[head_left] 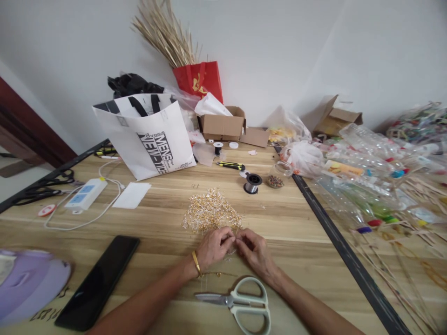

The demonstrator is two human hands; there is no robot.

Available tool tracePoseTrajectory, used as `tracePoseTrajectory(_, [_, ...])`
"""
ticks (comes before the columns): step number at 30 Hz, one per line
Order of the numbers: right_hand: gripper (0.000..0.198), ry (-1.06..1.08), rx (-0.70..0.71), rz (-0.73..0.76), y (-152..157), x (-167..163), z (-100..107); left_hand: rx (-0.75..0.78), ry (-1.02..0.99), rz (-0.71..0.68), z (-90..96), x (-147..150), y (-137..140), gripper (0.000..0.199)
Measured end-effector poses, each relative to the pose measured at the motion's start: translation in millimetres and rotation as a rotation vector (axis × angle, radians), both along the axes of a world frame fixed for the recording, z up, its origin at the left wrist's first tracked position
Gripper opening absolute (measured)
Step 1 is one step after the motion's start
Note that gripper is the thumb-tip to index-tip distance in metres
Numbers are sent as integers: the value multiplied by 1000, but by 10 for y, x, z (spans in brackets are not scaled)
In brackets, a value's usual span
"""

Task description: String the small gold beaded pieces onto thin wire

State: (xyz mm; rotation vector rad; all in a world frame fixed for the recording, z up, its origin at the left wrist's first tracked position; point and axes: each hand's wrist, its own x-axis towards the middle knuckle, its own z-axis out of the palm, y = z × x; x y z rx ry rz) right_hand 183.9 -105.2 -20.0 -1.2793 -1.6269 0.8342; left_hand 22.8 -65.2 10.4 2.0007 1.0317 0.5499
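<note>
My left hand (pixel 218 245), with a gold bangle at its wrist, is closed in a pinch. Its fingertips nearly touch those of my right hand (pixel 254 249), which is pinched too. A thin, pale beaded strand (pixel 228 257) hangs at the fingertips; its fine detail is too small to make out. Just beyond both hands spreads a loose heap of gold and clear beads (pixel 211 211). Below my hands, a fine gold chain (pixel 219 274) lies by the left wrist. Scissors (pixel 244 300) with pale green handles rest between my forearms, blades pointing left.
Beyond the beads are a wire spool (pixel 252 184), a yellow-black utility knife (pixel 231 165) and a glass jar (pixel 279 176). A black phone (pixel 99 281) and a white power strip (pixel 85 195) lie left. Plastic bottles (pixel 352 195) crowd the right; a white bag (pixel 150 139) stands behind.
</note>
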Motion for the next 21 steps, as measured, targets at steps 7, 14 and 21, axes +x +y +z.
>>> tracePoseTrajectory(7, [13,-56,138,-3,9,11,38,47,-14,-6,-56,-7,47,15])
tracePoseTrajectory(14, [13,-60,156,9,21,14,26,70,-14,2,-46,-5,68,15])
tracePoseTrajectory(21, [10,-53,125,3,32,11,5,76,5,47,-34,-9,85,11])
